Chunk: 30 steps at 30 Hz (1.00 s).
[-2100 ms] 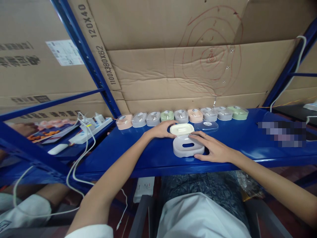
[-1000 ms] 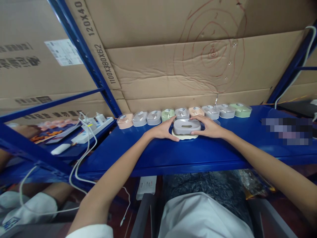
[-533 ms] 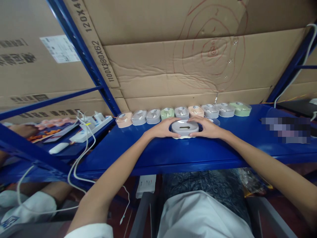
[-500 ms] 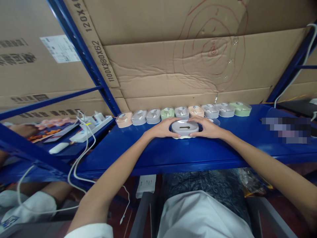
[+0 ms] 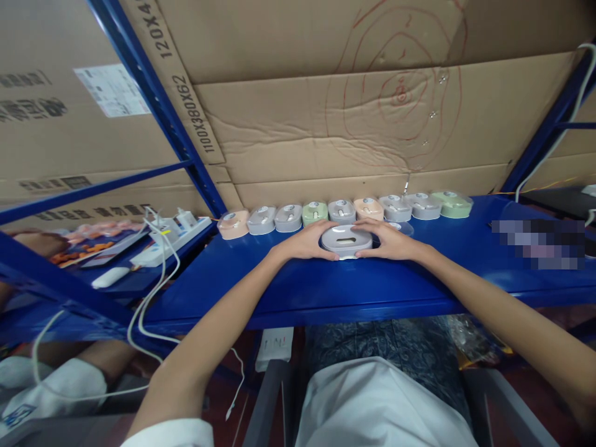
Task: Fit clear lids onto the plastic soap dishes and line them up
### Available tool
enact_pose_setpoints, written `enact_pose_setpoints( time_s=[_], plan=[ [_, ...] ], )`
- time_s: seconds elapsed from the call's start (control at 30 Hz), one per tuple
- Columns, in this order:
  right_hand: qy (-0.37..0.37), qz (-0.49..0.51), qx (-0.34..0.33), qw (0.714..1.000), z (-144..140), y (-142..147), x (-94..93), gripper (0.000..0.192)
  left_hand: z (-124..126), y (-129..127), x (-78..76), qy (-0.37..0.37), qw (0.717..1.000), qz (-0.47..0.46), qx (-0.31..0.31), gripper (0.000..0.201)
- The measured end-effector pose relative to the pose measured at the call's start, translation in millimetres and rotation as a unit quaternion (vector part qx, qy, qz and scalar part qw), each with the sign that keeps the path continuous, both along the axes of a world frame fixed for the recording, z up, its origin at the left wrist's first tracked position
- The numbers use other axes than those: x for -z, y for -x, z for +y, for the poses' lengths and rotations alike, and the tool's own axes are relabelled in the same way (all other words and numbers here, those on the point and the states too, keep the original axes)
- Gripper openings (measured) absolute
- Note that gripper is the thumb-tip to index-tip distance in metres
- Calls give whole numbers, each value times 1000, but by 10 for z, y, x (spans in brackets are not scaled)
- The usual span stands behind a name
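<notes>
Between my hands is a small grey rounded plastic box [image 5: 344, 248] with a dark slot in its top. A bit of white edge shows under its front. My left hand [image 5: 311, 242] grips the box's left end, fingers behind and thumb at the front. On the opposite end my right hand [image 5: 390, 241] holds it the same way. Part of a clear round-edged piece [image 5: 404, 228] lies behind my right hand. Farther back, a row of similar boxes in peach, grey and green, such as a green box [image 5: 315, 213], lines the cardboard wall.
The blue shelf [image 5: 298, 292] carries everything here. A blurred-out object [image 5: 537, 245] lies at the right. To the left are a white power strip [image 5: 172, 242], white cables [image 5: 161, 292] and another person's hand [image 5: 40, 243] by orange pieces. Cardboard [image 5: 298, 136] closes the back.
The white edge under the grey box shows less than before, and the box's top sits slightly differently. Both hands stay in nearly the same place around it.
</notes>
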State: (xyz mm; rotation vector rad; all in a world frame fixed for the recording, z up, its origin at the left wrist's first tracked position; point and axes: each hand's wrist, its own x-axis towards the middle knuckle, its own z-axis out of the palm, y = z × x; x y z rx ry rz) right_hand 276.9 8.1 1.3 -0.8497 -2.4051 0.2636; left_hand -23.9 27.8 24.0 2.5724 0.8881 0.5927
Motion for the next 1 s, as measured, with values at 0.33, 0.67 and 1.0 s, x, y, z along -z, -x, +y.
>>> enact_pose_setpoints(
  time_s=[0.33,0.67,1.0],
  plan=[
    [-8,-29,5,1000,-34,17,-28,77,2,-12,24,-1,1000,10,-8,99],
    [-15,-32,-2,999,-47,35,-3,77,-23,-46,61,37,999,-13,10,92],
    [8,-17,-17,1000,-19,55,-12,76,35,-33,97,86,996,-35,5,90]
  ],
)
